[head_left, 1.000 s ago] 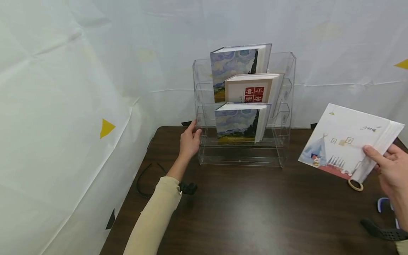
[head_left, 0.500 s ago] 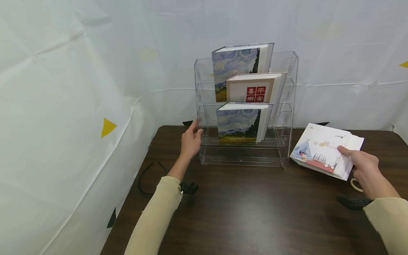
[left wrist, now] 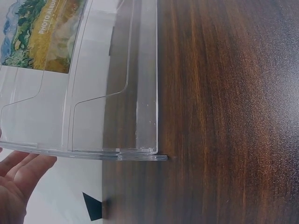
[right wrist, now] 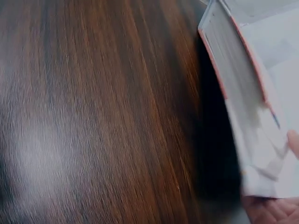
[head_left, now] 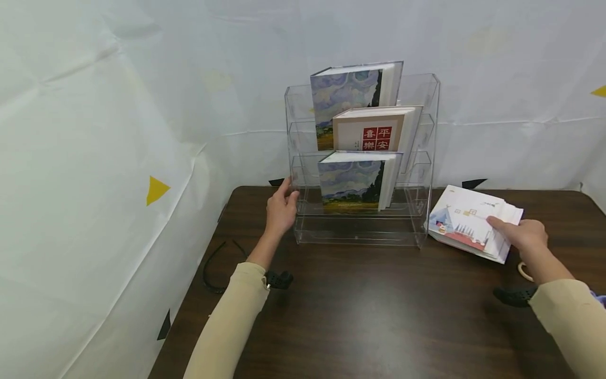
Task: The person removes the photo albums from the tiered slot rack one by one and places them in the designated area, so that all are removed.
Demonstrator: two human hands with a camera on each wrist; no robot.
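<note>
Fingers of the right hand (head_left: 526, 236) clamp the right end of the book (head_left: 461, 223), just right of the rack (head_left: 357, 239); I judge it stiff, heavyish, best gripped across both covers. Farther left, the left hand (head_left: 281, 211) touches the rack, thumb and forefinger apart.

Counter: dark brown, wood-grained, with a patch of glare near the middle (head_left: 369, 305).
Clear rack: stood upright on the counter, toward the back edge (head_left: 357, 238).
Rack tiers: held three books, one above another: upper landscape-cover book (head_left: 345, 100), cream book with red squares (head_left: 350, 134), lower landscape-cover book (head_left: 352, 184).
Counter, left: thin black curved band (head_left: 204, 271).
Counter, right: pale ring, partly hidden (head_left: 522, 272); blue-purple item, mostly hidden (head_left: 600, 299).
</note>
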